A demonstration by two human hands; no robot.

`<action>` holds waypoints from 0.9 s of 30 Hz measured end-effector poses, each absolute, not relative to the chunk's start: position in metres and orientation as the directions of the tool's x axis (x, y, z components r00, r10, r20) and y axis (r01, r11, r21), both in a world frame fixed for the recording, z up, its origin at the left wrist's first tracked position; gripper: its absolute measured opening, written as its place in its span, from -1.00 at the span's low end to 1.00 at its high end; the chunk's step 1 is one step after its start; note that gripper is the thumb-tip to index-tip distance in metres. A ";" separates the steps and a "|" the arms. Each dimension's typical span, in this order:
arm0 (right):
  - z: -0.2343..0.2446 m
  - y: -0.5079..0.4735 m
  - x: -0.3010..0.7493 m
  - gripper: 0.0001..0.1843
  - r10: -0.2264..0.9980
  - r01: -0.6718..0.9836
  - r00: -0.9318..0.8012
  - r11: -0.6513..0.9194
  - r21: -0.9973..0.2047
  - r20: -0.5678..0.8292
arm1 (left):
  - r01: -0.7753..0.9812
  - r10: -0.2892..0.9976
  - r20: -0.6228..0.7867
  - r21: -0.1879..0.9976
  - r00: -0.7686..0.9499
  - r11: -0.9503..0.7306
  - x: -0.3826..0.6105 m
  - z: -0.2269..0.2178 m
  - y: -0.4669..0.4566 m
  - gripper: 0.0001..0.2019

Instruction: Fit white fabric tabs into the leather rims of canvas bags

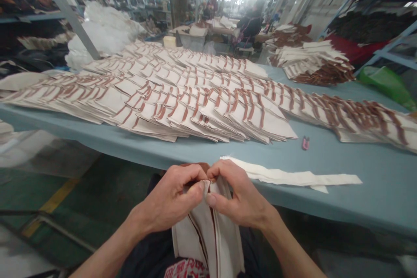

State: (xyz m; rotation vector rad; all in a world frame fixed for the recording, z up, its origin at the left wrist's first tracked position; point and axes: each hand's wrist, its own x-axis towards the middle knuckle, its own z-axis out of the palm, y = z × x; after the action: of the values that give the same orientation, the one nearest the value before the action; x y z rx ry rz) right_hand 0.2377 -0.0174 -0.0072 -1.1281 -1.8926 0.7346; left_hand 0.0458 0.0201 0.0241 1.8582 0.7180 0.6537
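A cream fabric piece with brown edging (224,239) hangs over my lap, just off the table's front edge. My left hand (177,195) pinches its top edge between thumb and fingers. Right beside it, my right hand (236,195) grips the same edge, the two thumbs almost meeting at the seam. Brown material shows behind my fingers at the top. Beyond my right hand lie long cream fabric strips (293,176) on the table, and a small pink thread snipper (305,143) rests farther back.
Overlapping rows of cream fabric pieces with brown strips (195,104) spread across the blue-green table (365,200). Another pile (316,61) stands at the back right near a green bag (387,84). A metal post (65,8) rises at the left. People sit working in the background.
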 end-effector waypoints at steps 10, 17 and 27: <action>-0.012 -0.019 0.240 -0.77 0.901 0.308 -0.311 0.397 -0.865 0.303 | 0.099 0.683 -0.029 0.993 0.730 -0.063 0.042 0.017 0.027 -0.81; -0.001 -0.020 0.233 -0.89 0.937 0.422 -0.244 0.334 -0.843 0.249 | 0.160 0.730 -0.020 0.980 0.683 -0.122 0.045 0.021 0.024 -0.78; 0.003 -0.020 0.232 -0.78 0.941 0.433 -0.280 0.300 -0.850 0.190 | 0.162 0.680 -0.064 0.983 0.730 -0.081 0.042 0.023 0.026 -0.81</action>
State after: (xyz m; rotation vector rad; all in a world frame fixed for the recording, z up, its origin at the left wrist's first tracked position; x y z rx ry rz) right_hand 0.2316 -0.0201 0.0025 -1.2288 -1.8521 0.8990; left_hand 0.0415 0.0255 0.0231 1.6259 0.6911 0.4922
